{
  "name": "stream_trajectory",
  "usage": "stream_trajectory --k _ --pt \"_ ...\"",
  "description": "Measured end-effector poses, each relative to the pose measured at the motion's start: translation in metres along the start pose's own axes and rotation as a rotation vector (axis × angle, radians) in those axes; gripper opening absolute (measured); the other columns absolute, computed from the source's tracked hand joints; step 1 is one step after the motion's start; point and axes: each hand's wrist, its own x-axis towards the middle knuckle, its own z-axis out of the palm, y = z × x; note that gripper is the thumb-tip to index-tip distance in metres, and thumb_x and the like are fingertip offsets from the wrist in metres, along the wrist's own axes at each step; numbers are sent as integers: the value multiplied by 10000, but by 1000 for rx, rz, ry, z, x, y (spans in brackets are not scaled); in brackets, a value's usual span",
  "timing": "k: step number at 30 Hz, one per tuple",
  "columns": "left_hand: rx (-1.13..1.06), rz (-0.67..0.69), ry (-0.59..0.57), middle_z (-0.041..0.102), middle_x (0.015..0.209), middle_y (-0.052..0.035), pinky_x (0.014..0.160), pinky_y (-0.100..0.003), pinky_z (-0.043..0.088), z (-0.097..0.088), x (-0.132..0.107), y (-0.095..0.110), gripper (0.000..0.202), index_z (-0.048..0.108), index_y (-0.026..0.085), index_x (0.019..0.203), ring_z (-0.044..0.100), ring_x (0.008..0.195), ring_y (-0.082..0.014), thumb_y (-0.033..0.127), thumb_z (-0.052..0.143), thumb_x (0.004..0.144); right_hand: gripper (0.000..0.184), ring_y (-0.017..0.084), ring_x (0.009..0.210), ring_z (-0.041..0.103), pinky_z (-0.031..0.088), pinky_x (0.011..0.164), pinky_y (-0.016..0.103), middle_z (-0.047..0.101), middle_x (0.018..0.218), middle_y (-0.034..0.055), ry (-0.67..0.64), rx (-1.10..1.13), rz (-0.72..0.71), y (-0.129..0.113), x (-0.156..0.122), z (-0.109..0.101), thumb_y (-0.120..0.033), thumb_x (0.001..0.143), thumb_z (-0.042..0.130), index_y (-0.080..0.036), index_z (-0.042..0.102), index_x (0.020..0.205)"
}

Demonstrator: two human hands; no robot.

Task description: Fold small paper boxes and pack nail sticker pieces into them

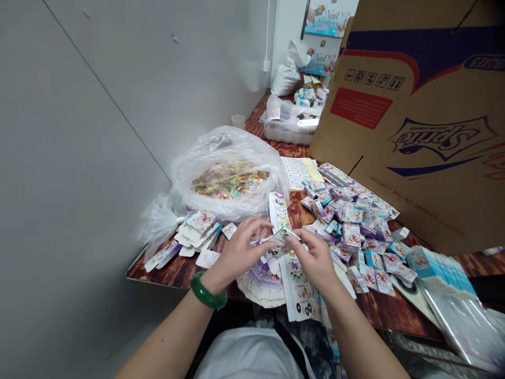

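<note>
Between my two hands is a small printed paper leaflet with coloured pictures. My left hand, with a green bangle at the wrist, pinches its left side. My right hand grips the right side with thumb and fingers. Under them lie printed leaflet strips and a fanned stack of flat purple-and-white cartons. Many small folded boxes are heaped to the right. To the left of my left hand sit several loose flat cartons.
Behind my hands, an open clear plastic bag holds small colourful packets. A large brown carton stands at the right. Plastic sleeves overhang the front right. Farther back is a clear tub. A grey wall borders the table's left.
</note>
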Motion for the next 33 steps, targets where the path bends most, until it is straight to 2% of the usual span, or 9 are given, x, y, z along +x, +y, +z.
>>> stream_trajectory --k 3,6,11,16,19,22,26,30,33 --pt "36 -84 -120 634 699 -12 626 -249 418 1 0 -5 137 650 178 710 566 666 -151 305 624 755 241 171 675 572 443 646 282 642 712 16 12 411 265 -3 4 2 -420 794 586 -191 639 740" --pt "-164 -250 -71 596 593 16 551 -235 430 7 0 -8 178 595 164 656 564 543 -126 323 657 706 261 173 674 582 461 672 294 652 709 31 -41 672 447 -5 5 12 -428 688 678 -169 644 691" --pt "-590 -446 -3 644 663 -4 588 -246 512 20 -4 -4 234 603 150 732 640 576 -131 371 672 699 295 97 518 510 388 486 206 581 620 -38 34 781 530 2 1 31 -370 596 769 -185 579 724" --pt "-622 -407 20 653 746 -10 626 -233 517 25 -10 -9 294 625 148 796 645 633 -123 368 749 645 336 35 352 287 133 348 158 437 437 -87 -55 734 652 14 0 33 -394 614 769 -169 567 761" --pt "-425 -337 -31 656 768 -31 611 -269 512 14 -7 -21 269 646 162 854 636 664 -159 409 644 745 324 34 361 282 144 357 162 446 414 -72 -65 736 620 18 0 29 -392 618 769 -157 576 727" --pt "123 -139 16 680 858 -67 738 -316 492 -9 -1 -37 204 682 181 879 627 813 -209 293 518 834 324 36 357 287 155 364 168 464 410 -68 -37 722 589 20 -1 23 -371 597 782 -161 591 754" --pt "722 35 5 684 918 -96 891 -337 427 -40 20 -51 261 699 175 903 595 948 -237 80 495 773 335 32 338 266 134 357 173 448 389 -72 4 656 591 22 -1 14 -383 574 787 -160 590 729" --pt "827 -10 137 621 1116 -149 986 -389 362 -65 68 -54 321 624 131 1092 525 1106 -266 119 419 847 326 37 345 274 148 356 175 442 393 -72 28 627 563 23 2 14 -393 589 775 -165 587 727" --pt "854 -128 181 617 1098 -168 983 -423 368 -78 111 -63 251 630 102 1042 527 1115 -287 134 469 852 331 36 345 260 134 357 180 434 394 -75 -1 635 549 22 4 19 -410 606 762 -164 585 740"
